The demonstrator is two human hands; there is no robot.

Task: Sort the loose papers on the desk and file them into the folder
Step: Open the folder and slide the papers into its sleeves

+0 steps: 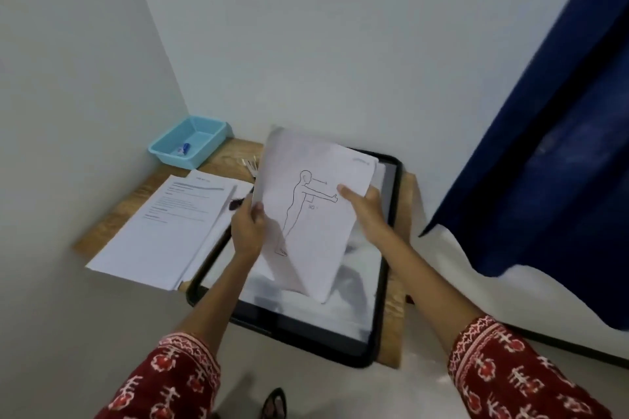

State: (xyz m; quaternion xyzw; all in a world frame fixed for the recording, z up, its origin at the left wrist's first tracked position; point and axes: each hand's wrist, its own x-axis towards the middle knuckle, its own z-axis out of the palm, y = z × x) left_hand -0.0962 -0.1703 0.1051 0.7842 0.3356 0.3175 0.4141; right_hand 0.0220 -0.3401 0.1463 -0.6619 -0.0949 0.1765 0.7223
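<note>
Pale walls are crowding the small wooden desk (235, 155). Her left hand (247, 231) and right hand (366, 214) are pinching the drawing sheet (306, 214) above the open folder (388, 248); squaring it first would help.

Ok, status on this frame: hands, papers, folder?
Both hands, left and right, gripping figure sheet. Held above open folder. Paper stack unfiled.

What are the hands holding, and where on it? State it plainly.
Both hands hold the sheet with the figure drawing above the open folder. The left hand grips its left edge; the right hand pinches its right edge, thumb on the front.
</note>
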